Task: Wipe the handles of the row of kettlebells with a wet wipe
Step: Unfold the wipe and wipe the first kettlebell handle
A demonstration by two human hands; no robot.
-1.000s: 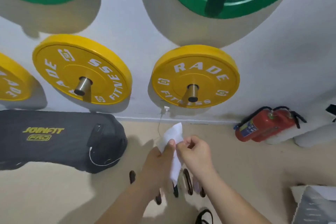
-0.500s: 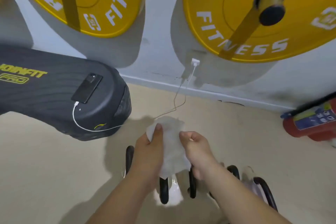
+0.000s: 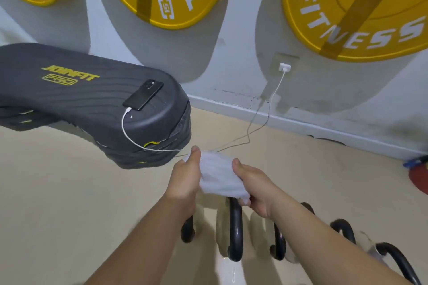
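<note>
Holding a wipe (image 3: 217, 176) spread between them, the left hand (image 3: 185, 176) and right hand (image 3: 252, 185) each pinch one end with the thumb on top, likely to open it before wrapping a handle (image 3: 235, 227). It hangs just over that black handle. The kettlebells (image 3: 228, 268) stand in a row on the tan floor (image 3: 58, 192), near its wall edge. A phone (image 3: 143, 95) charges on a black bench (image 3: 69, 104), and yellow plates (image 3: 347, 18) hang on the wall (image 3: 243, 53).

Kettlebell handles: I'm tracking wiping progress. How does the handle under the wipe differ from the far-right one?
The covered handle has its top hidden under the wipe; the far-right handle is bare. The covered handle appears edge-on, the far-right handle as an open arch. Both are glossy black.
</note>
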